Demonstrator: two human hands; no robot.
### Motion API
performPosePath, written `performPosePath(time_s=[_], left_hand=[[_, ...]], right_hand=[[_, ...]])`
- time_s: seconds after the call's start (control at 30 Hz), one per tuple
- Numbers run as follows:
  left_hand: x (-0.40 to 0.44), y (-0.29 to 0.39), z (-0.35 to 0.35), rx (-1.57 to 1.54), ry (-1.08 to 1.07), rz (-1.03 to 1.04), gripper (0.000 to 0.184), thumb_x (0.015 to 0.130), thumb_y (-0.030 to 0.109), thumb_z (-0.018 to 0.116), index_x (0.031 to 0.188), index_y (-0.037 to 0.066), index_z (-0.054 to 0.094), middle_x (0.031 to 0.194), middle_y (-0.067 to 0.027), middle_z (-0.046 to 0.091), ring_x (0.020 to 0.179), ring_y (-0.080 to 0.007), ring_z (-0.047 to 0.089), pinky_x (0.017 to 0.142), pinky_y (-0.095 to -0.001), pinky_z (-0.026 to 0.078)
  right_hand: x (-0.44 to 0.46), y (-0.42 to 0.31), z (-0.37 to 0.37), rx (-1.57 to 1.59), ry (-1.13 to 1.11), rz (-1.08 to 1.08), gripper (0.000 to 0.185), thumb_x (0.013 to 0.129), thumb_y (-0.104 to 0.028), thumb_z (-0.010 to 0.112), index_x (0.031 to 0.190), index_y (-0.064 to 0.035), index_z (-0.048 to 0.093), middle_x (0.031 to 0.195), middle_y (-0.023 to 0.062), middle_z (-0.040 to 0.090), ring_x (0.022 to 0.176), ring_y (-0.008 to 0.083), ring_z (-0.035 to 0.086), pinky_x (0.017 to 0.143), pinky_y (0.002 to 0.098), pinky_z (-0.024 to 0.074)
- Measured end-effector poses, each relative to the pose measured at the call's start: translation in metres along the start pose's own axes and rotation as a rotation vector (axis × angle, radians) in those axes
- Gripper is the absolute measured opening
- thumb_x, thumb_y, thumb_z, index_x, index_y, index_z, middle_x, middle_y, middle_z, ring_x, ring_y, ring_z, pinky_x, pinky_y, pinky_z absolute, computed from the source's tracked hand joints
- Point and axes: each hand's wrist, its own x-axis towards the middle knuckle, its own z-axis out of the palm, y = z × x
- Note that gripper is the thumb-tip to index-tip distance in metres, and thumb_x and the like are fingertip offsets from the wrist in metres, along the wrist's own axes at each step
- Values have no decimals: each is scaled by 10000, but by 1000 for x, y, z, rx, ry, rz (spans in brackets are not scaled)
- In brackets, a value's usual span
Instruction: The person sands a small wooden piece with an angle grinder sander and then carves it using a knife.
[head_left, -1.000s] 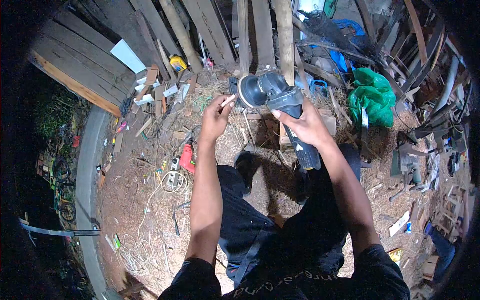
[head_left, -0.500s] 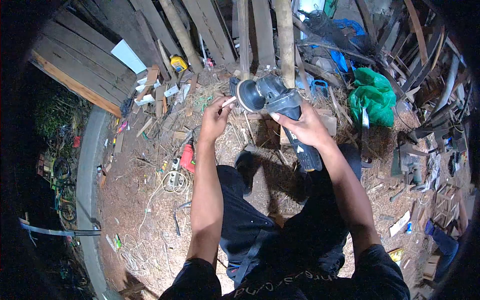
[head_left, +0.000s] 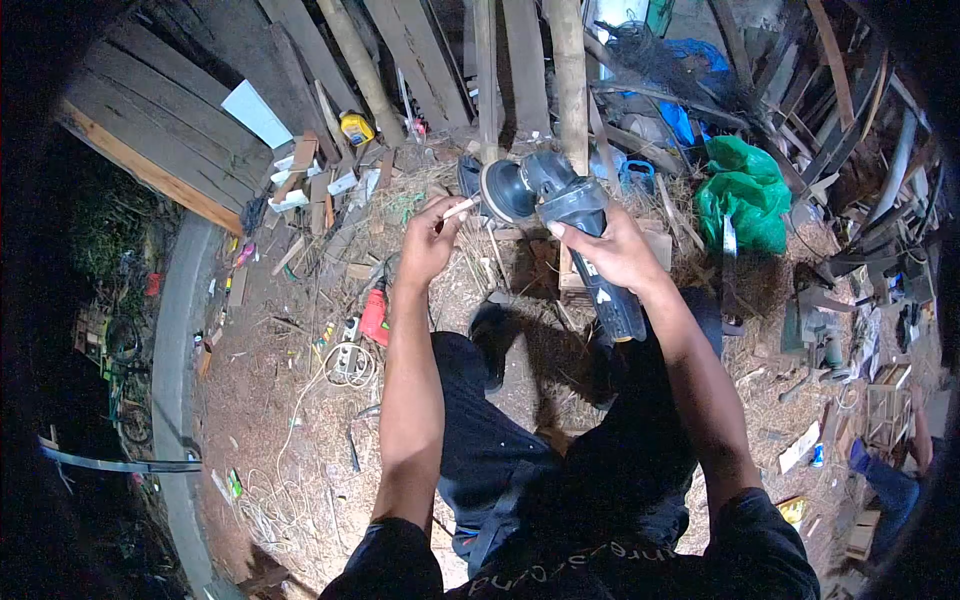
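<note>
A black handheld power tool with a long body and a round, pale-rimmed disc (head_left: pixel 573 205) is held aloft in the right hand (head_left: pixel 622 250), to the left of the crumpled green plastic bag (head_left: pixel 745 195); it is tilted, its body slanting down and rightward from the head, with the disc facing left. A short, thin, pale stick (head_left: pixel 461 207), farther left of the bag, is pinched in the left hand (head_left: pixel 428 245), its free end angled upward beside the disc's rim; whether they touch is unclear.

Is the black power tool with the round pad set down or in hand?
In hand: the right hand holds the black power tool by its body.
</note>
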Motion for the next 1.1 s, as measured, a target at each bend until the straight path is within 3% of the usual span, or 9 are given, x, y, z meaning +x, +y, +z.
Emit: performPosePath(time_s=[0.47, 0.77, 0.97, 1.1], left_hand=[[3, 12, 6, 43, -25, 20, 230, 874, 3, 642, 1103, 1, 666, 895, -63, 623, 819, -132, 559, 734, -259, 442], [-1, 3, -3, 66, -6, 16, 230, 877, 17, 645, 1104, -17, 658, 1015, -105, 662, 934, -172, 606, 842, -271, 460], [3, 15, 5, 59, 22, -17, 217, 889, 34, 642, 1095, -31, 656, 937, -88, 650, 855, -146, 585, 778, -275, 459], [3, 12, 2, 51, 26, -37, 214, 889, 32, 639, 1091, -37, 654, 904, -84, 638, 821, -139, 573, 752, -274, 454]], right_hand=[[-5, -17, -2, -25, -33, 58, 475, 816, -281, 777, 1168, -11, 608, 1065, 115, 684, 988, 190, 633, 903, 334, 475], [1, 6, -6, 1, -30, 159, 526, 805, -291, 788, 1184, 11, 582, 1085, 127, 680, 999, 197, 633, 911, 335, 477], [-4, -18, -1, -6, -10, 13, 499, 804, -264, 792, 1166, 15, 591, 1074, 124, 679, 994, 185, 628, 905, 331, 477], [-2, -7, 1, 24, 4, 28, 466, 809, -254, 788, 1155, -2, 606, 1079, 120, 681, 994, 178, 628, 905, 331, 476]])
